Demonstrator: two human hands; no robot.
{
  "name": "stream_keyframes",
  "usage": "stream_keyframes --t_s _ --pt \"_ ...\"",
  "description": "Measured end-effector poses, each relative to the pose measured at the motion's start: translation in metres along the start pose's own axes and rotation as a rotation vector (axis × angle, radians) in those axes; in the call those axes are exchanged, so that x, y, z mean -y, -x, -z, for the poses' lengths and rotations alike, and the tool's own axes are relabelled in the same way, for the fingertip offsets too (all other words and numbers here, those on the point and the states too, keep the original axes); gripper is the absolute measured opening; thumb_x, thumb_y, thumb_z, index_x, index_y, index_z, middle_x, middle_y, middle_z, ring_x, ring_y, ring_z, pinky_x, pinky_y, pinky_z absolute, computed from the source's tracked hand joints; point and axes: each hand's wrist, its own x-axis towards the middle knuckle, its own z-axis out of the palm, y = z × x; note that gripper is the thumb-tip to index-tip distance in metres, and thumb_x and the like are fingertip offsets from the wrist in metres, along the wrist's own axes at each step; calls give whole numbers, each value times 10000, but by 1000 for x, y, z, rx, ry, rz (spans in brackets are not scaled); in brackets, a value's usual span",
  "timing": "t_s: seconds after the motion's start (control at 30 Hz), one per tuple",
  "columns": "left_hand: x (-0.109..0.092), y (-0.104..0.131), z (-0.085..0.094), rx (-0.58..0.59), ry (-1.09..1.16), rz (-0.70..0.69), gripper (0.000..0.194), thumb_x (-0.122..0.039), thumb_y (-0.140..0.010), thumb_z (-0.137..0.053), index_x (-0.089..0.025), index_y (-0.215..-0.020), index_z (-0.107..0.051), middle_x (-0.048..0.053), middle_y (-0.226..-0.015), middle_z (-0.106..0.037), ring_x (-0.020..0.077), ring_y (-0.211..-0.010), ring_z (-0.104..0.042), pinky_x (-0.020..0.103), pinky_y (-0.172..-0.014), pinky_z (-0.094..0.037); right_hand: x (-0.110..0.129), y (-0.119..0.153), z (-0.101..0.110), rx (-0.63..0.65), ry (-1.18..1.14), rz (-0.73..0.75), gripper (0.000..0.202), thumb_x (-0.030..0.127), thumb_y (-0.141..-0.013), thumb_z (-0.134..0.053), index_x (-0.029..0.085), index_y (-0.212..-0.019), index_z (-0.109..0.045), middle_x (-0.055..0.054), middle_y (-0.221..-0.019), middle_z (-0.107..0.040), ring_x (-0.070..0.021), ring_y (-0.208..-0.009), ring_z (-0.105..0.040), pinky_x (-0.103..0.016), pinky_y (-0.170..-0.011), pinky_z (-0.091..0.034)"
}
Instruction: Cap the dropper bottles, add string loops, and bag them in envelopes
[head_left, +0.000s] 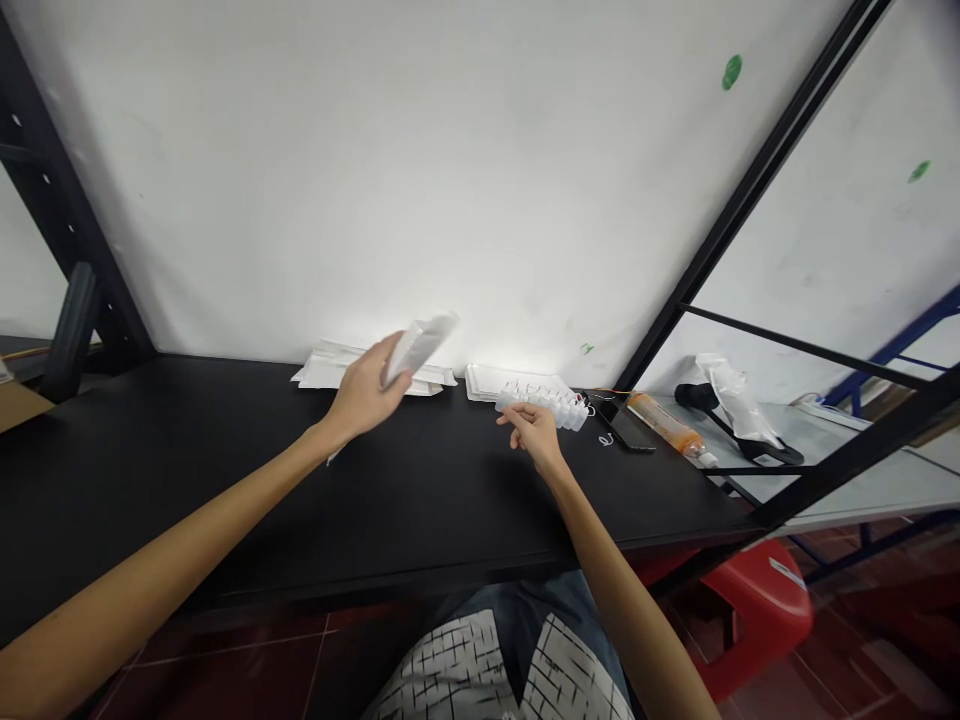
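Observation:
My left hand [369,390] is raised over the black table, closed around a flat white packet [420,345] that is blurred at its far end. Behind that hand, a stack of flat white packets [326,365] lies along the wall. My right hand [532,432] has its fingers bent and pinched at the left end of a translucent plastic strip [559,405] made of several cup-like pieces. Thin dark marks or wires show along the strip's top. Just behind it are more flat white packets [487,380].
On the table [225,470], a black phone [632,430] and an orange-labelled bottle [667,422] lie to the right, near a small white loop [606,440]. A black metal frame [817,480] borders that side. A red stool [765,610] stands below.

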Motion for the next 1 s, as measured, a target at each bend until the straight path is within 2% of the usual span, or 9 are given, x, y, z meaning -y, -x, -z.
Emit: stream_keyframes --t_s 0.1,0.23,0.43,0.57,0.67,0.77,0.83,0.9,1.0 --pt "4 -8 9 -145 170 116 517 -371 -877 -494 -155 -1346 -484 112 -1219 -646 283 -1067 -623 407 -894 -513 -1 1 -2 26 41 18 343 474 -731 -667 135 -777 -653 -86 -774 -727 -75 -331 -486 -216 -332 -295" --pt "16 -7 6 -240 271 173 501 -343 -832 -546 -177 -1302 -494 110 -1201 -645 283 -1086 -616 433 -931 -513 -1 2 -3 37 59 21 358 493 -729 -666 139 -786 -652 -79 -748 -720 -86 -340 -501 -217 -338 -303" --pt "34 4 -13 -74 477 311 482 -335 -799 -561 -144 -1241 -529 128 -1180 -655 299 -1089 -630 448 -940 -522 -1 4 -2 51 67 39 344 486 -741 -656 144 -782 -651 -58 -704 -705 -90 -344 -503 -222 -354 -320" --pt "31 7 -15 -105 355 271 573 -378 -800 -582 -155 -1317 -474 132 -1237 -630 292 -1111 -616 416 -916 -526 0 6 -3 60 66 65 321 464 -760 -650 144 -774 -648 -50 -692 -697 -88 -344 -499 -233 -383 -354" --pt "24 5 -7 8 115 201 595 -384 -802 -572 -159 -1342 -462 126 -1203 -650 304 -1070 -631 417 -882 -520 1 7 -3 72 94 82 299 448 -779 -637 149 -762 -644 -44 -683 -695 -91 -350 -505 -238 -405 -380" --pt "22 -3 8 141 -209 38 556 -371 -834 -524 -180 -1355 -482 128 -1215 -654 335 -1090 -622 465 -939 -465 0 7 -2 76 113 92 291 445 -796 -627 155 -771 -649 -41 -686 -699 -95 -357 -512 -242 -422 -401" --pt "29 -8 17 262 -397 -38 535 -377 -855 -492 -192 -1357 -503 140 -1208 -659 354 -1097 -616 501 -956 -432 -1 6 -2 72 125 107 289 443 -799 -625 157 -765 -652 -40 -685 -699 -95 -355 -511 -243 -426 -408" --pt "42 -10 23 452 -510 -78 572 -446 -853 -505 -184 -1361 -521 167 -1173 -672 377 -1110 -603 516 -950 -417 -2 6 -1 66 143 115 282 434 -801 -620 159 -749 -651 -38 -673 -696 -95 -350 -511 -244 -429 -413" --pt "63 -6 22 692 -595 -42 711 -603 -788 -569 -197 -1372 -540 198 -1173 -662 409 -1143 -566 531 -954 -396 -2 6 -1 66 167 122 260 410 -810 -607 165 -731 -648 -35 -669 -698 -96 -350 -515 -245 -441 -424"
